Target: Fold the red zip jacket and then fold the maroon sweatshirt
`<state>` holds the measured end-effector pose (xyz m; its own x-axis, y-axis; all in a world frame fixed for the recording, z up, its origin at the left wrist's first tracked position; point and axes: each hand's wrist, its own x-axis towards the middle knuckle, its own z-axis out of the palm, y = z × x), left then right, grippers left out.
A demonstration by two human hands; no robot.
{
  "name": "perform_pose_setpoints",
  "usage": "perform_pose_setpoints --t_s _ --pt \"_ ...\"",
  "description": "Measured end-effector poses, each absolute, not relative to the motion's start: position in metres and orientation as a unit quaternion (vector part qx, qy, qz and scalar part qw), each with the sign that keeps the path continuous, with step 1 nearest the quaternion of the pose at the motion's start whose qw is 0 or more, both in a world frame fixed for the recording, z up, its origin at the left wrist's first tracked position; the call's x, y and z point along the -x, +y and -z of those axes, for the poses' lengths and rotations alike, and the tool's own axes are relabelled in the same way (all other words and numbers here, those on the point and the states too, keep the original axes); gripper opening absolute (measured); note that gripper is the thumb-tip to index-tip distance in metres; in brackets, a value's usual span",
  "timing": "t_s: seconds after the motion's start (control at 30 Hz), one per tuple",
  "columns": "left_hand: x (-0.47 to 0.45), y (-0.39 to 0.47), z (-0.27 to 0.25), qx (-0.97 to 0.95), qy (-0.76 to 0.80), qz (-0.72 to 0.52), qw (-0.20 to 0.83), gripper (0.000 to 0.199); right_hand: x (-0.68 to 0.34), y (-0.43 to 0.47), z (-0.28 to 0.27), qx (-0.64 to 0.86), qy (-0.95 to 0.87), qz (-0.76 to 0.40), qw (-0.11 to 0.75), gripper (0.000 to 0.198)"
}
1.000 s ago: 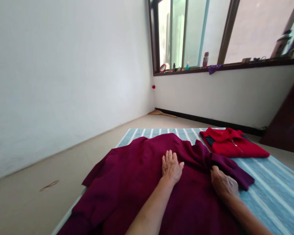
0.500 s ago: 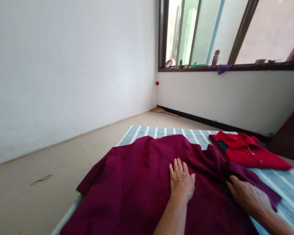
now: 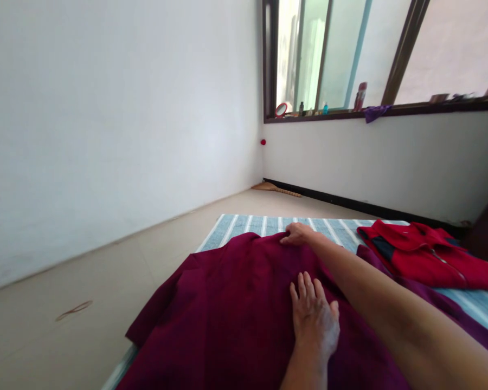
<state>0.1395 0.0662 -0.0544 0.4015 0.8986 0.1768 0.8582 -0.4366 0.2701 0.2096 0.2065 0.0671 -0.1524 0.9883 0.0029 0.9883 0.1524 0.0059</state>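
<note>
A maroon garment point(image 3: 231, 309) is spread out over a blue-and-white striped cover point(image 3: 223, 227), its exact kind not plain from here. My left hand point(image 3: 314, 311) lies flat on the middle of the cloth, fingers stretched and slightly apart. At the garment's far edge, my right hand point(image 3: 299, 234) has its fingers closed on the cloth. My right forearm crosses over the garment's right side and hides part of it. To the right lies a folded red jacket point(image 3: 431, 254) with a collar, a zip and dark panels, touching or very near the maroon cloth.
Pale floor point(image 3: 114, 276) runs along the left side, with a thin brown loop point(image 3: 74, 310) on it. A broom point(image 3: 276, 189) lies in the corner by the walls. Several small things, a red-rimmed mirror point(image 3: 281, 110) and a purple cloth point(image 3: 376, 112) are on the window sill.
My right hand has moved from the garment's right side to its far edge, reaching forward and left. My left hand stays flat on the cloth. The view has shifted slightly.
</note>
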Motion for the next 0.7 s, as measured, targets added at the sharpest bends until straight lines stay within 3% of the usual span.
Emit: perform_pose_setpoints --t_s 0.1,0.2,0.3,0.5,0.63,0.7 --pt "-0.139 0.068 0.055 -0.834 0.527 -0.143 0.076 0.066 -0.209 0.192 -0.06 -0.631 0.775 -0.008 -0.006 0.025" --pt "-0.141 0.07 0.054 -0.831 0.53 -0.143 0.091 0.066 -0.209 0.151 -0.052 -0.576 0.817 -0.024 -0.03 0.03" --pt "-0.143 0.071 0.052 -0.836 0.518 -0.153 0.098 0.061 -0.211 0.114 -0.044 -0.491 0.87 0.031 -0.026 0.024" --pt "-0.143 0.07 0.048 -0.823 0.543 -0.148 0.082 0.06 -0.213 0.13 -0.039 -0.595 0.789 0.123 -0.098 0.029" --pt "-0.142 0.07 0.048 -0.821 0.544 -0.156 0.076 0.062 -0.206 0.169 -0.042 -0.662 0.73 0.167 -0.008 0.039" --pt "-0.142 0.068 0.049 -0.82 0.544 -0.165 0.07 0.063 -0.201 0.184 -0.045 -0.658 0.738 0.147 0.025 0.033"
